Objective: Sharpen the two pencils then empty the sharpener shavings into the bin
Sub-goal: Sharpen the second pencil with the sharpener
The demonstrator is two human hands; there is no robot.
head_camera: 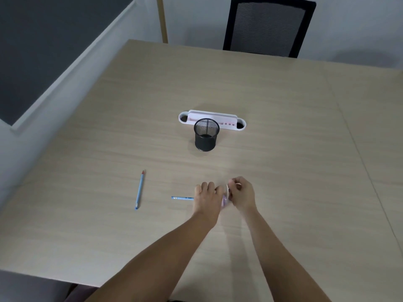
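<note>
Both forearms reach forward over the surface point(283, 105), hands meeting. The left hand point(207, 198) curls its fingers around a blue pencil point(182, 198); the right hand point(242, 194) pinches a blurred pink sharpener point(225, 198). Another pencil point(139, 189) lies well left, the mesh bin point(206, 134) beyond.
</note>
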